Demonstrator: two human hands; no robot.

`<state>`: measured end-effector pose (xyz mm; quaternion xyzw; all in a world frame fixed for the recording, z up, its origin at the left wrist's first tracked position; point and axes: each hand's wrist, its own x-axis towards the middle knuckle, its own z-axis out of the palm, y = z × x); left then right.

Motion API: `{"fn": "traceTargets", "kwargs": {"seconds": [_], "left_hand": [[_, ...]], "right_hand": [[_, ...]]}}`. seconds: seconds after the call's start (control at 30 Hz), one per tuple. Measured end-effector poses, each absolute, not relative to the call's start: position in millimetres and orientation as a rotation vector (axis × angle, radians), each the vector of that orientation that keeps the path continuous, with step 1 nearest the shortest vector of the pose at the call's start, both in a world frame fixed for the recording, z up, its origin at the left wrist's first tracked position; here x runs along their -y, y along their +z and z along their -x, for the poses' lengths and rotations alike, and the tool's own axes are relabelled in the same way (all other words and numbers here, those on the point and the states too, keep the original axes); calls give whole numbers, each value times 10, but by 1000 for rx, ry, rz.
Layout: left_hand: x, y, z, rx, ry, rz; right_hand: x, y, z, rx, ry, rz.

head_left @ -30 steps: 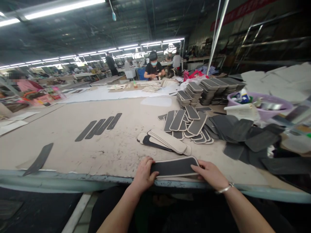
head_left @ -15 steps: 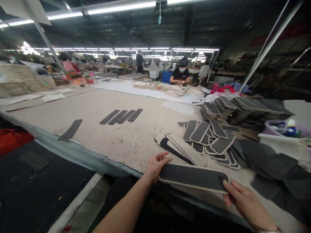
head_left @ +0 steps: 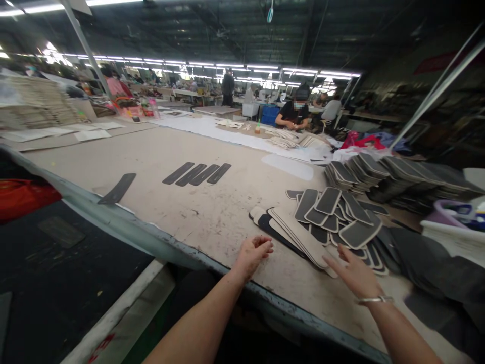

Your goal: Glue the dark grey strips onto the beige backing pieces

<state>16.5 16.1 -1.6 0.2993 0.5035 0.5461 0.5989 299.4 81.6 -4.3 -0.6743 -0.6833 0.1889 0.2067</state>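
My left hand (head_left: 253,257) rests near the table's front edge, fingers loosely bent and nothing visible in them. My right hand (head_left: 355,273) is spread, its fingertips by the lower end of a fan of long pale strips (head_left: 297,235); whether they touch is unclear. A black strip (head_left: 278,237) lies among these strips. Beyond the right hand is a loose heap of dark panels with pale borders (head_left: 359,231), rounded at the corners. One such panel (head_left: 328,201) lies on top of the heap.
Several dark strips (head_left: 197,174) lie mid-table, and another dark strip (head_left: 118,189) is near the left edge. Stacked dark panels (head_left: 366,169) stand at the right, beside a white bin (head_left: 450,232) and dark sheets (head_left: 420,258). Across the table a person (head_left: 295,112) handles pale pieces.
The dark panel held between both hands has left them, and one more panel now tops the heap. My right hand has moved up and inward to the pale strips. The view has shifted slightly.
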Motion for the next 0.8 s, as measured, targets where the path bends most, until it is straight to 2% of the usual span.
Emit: {"fn": "traceTargets", "kwargs": {"seconds": [0.1, 0.27, 0.57, 0.8], "left_hand": [[-181, -34, -190, -1170, 1238, -734], [-203, -99, -218, -1196, 1201, -820], [-234, -165, -256, -1253, 1204, -838], [-248, -176, -281, -1252, 1250, -865]], "right_hand": [[-718, -244, -2865, 2262, 187, 1830], [-719, -336, -2828, 2344, -141, 1767], [-767, -359, -3007, 2536, -245, 1435], [-705, -161, -3016, 2403, 42, 1452]]}}
